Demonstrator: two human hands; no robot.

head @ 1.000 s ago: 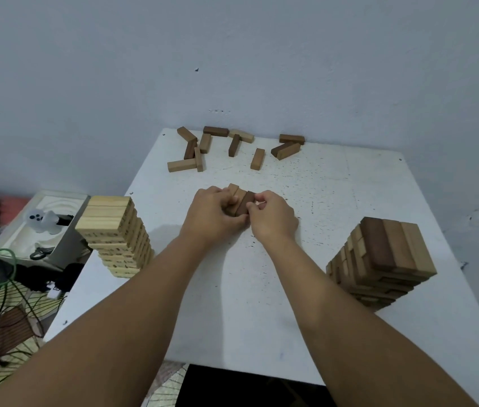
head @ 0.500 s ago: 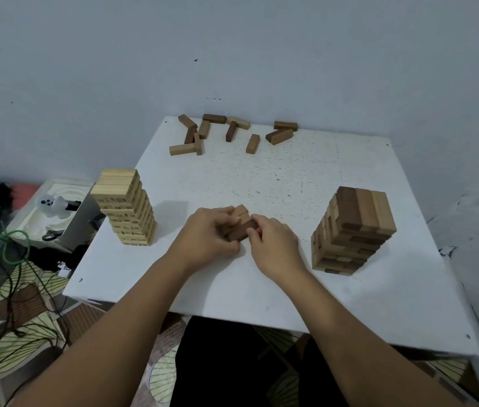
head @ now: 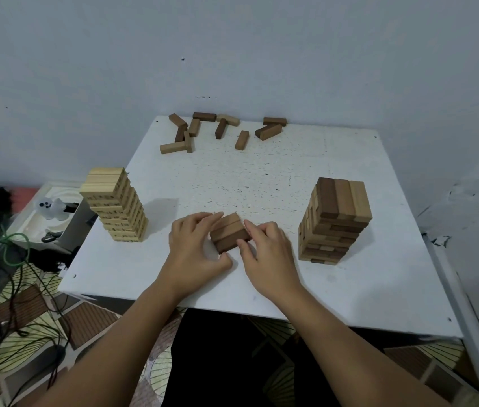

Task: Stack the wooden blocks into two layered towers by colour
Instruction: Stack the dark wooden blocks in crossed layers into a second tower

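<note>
Three brown blocks (head: 229, 232) lie side by side as one flat row on the white table (head: 349, 289), near its front. My left hand (head: 195, 248) holds the row's left side with fingers and thumb curled round it. My right hand (head: 264, 251) pinches its right side. A tall tower of pale blocks (head: 115, 204) stands at the table's left edge. A tower of brown and tan blocks (head: 335, 221) stands to the right. Several loose brown blocks (head: 217, 130) lie scattered at the far edge by the wall.
The table sits against a grey wall. Left of it, on the floor, is a white tray (head: 38, 221) with a small white figure, plus green and black cables (head: 12, 259). The patterned floor shows below the front edge.
Both hands have drawn the row of brown blocks from mid-table toward the front edge. The view has pulled back, so both towers now show in full.
</note>
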